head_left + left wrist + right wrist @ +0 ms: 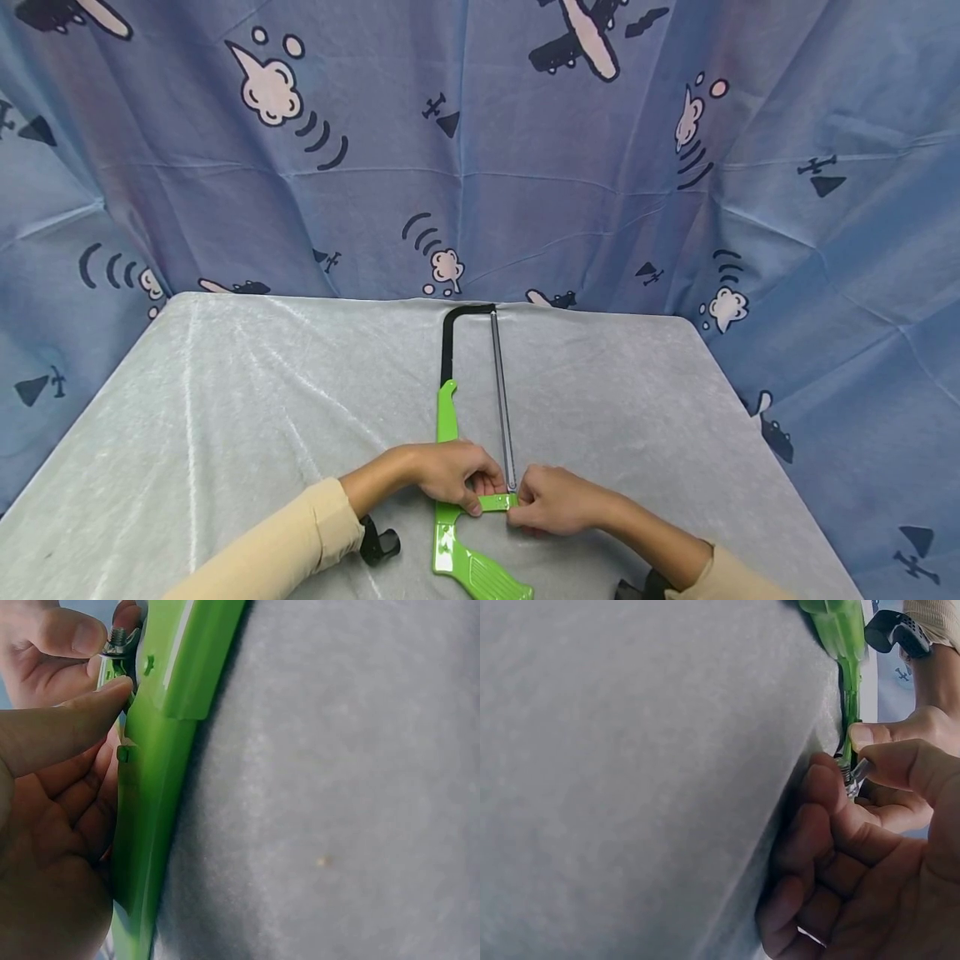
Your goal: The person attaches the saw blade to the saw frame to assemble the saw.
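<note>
A hacksaw with a green handle (480, 571), a black front frame (447, 350) and a narrow blade (501, 392) lies on the cloth, its far end near the back edge. My left hand (459, 473) pinches the short green arm at the blade's near end between thumb and fingers. At the tip of that arm, my right hand (558, 500) holds a metal wing nut (860, 771) between thumb and index finger. Threads show beside the wing nut in the left wrist view. From the head view, the right fingers hide it.
Pale grey plush cloth (300, 400) covers the table, with a few creases on the left. Behind it and at both sides hangs a blue curtain (375, 125) printed with planes and clouds. Black straps with cameras (378, 542) sit at the wrists.
</note>
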`<control>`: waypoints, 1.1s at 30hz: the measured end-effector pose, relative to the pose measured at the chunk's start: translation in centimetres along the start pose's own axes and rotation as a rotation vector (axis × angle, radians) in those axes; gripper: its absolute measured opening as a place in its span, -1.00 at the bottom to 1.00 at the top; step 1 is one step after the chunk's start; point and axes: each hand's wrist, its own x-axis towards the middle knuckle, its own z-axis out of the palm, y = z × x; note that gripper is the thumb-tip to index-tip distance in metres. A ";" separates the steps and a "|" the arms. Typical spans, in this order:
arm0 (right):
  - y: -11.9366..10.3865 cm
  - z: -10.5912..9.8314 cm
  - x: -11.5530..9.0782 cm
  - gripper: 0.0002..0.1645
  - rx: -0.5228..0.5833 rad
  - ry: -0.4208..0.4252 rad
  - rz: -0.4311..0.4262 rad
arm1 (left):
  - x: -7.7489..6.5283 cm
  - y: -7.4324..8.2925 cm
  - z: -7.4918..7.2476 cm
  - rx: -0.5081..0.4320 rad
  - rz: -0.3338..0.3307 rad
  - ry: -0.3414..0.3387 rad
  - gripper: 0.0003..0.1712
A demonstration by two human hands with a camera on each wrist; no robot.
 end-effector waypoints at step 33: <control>1.3 -3.9 -2.4 -0.70 0.219 -0.313 -0.117 | -2.1 1.4 -1.6 -0.030 0.026 0.034 -0.61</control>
